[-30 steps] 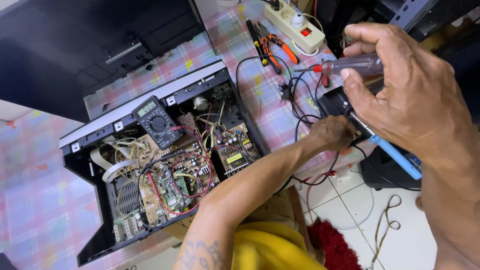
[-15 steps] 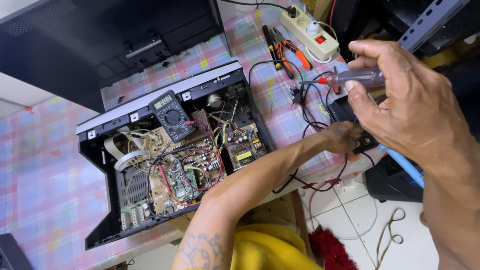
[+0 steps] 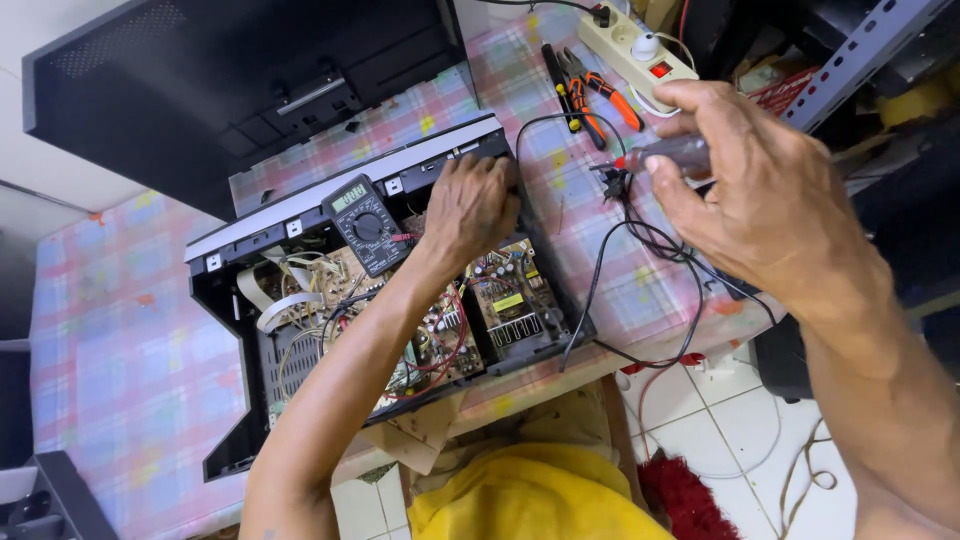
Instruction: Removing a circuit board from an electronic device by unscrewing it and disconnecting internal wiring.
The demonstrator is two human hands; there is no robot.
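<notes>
My multimeter [image 3: 366, 224] lies on the open chassis [image 3: 300, 330], just left of my left hand [image 3: 470, 205]; its small grey rectangular screen [image 3: 349, 198] sits at its top end. A little yellow rectangular label [image 3: 507, 302] is stuck on the circuit board [image 3: 510, 300] at the chassis's right side.

- Table [image 3: 110, 350], covered with pink checked cloth.
- Opened electronics chassis [image 3: 380, 300] lies on it.
- Black cover [image 3: 240, 90] at far edge.
- Pliers [image 3: 600, 90], white power strip [image 3: 640, 45], black cables [image 3: 640, 240] alongside.
</notes>
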